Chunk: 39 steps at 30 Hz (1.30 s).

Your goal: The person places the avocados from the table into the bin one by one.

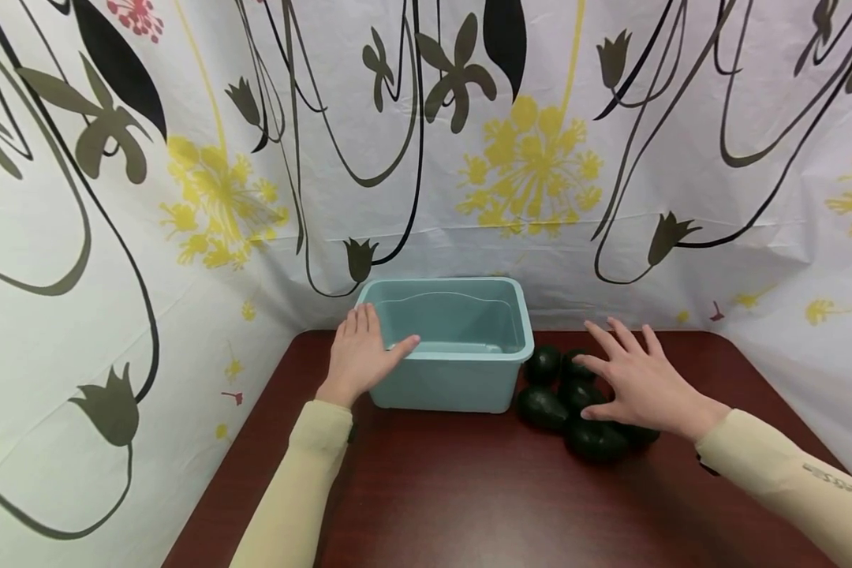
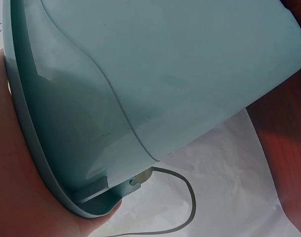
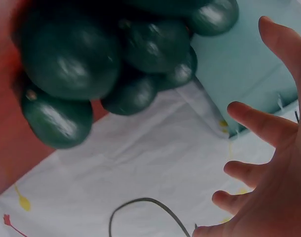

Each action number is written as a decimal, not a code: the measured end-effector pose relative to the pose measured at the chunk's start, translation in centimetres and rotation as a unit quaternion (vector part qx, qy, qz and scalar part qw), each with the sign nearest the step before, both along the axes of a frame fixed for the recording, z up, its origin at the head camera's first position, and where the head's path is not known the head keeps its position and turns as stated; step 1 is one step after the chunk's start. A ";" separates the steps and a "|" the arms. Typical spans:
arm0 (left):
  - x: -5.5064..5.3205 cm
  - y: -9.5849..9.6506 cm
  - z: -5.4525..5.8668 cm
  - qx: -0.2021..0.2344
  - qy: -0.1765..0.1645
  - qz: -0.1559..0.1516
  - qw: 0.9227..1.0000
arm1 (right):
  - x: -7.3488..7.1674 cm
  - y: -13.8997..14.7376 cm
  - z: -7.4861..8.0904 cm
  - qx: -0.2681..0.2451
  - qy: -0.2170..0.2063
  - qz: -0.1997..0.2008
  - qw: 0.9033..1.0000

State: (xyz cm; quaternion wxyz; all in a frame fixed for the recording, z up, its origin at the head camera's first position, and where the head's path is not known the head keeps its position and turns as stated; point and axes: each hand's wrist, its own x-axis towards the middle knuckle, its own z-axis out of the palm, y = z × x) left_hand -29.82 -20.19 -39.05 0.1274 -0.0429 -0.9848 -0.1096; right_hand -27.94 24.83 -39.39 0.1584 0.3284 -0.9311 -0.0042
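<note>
A light blue-green plastic bin (image 1: 443,383) stands at the back of the table. My left hand (image 1: 360,355) is at its front left corner, fingers straight along the left rim and thumb pointing over the front rim. In the left wrist view the palm lies right along the bin's rim (image 2: 29,153). To the right of the bin sits a cluster of several dark green avocados (image 1: 542,408), some touching one another. Above them my right hand (image 1: 635,386) spreads its fingers and thumb wide, holding nothing. It hides part of the cluster; in the right wrist view the avocados (image 3: 69,54) show apart from the fingers.
The dark red-brown table (image 1: 440,489) carries the bin and the avocados. A white curtain (image 1: 412,189) with flowers and vines hangs close behind the table and along its left side. The bin's visible inner floor (image 1: 461,347) is bare.
</note>
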 end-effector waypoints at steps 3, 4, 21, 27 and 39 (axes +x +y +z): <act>0.1 0.0 0.0 0.005 -0.005 -0.001 1.000 | 0.6 0.3 -0.9 0.001 -0.013 0.001 1.000; 0.1 0.1 0.1 0.008 -0.006 -0.002 1.000 | 0.7 0.4 -1.1 0.002 -0.015 0.001 1.000; 0.0 -0.1 0.1 -0.005 0.000 -0.002 1.000 | 2.8 0.7 -4.1 0.014 -0.043 0.010 0.999; 0.0 0.0 0.1 -0.001 -0.003 0.000 1.000 | 3.1 0.7 -4.9 0.013 -0.025 0.017 0.999; -0.2 -0.1 0.0 -0.007 -0.004 0.003 1.000 | 3.1 0.9 -5.9 0.013 -0.024 0.020 0.999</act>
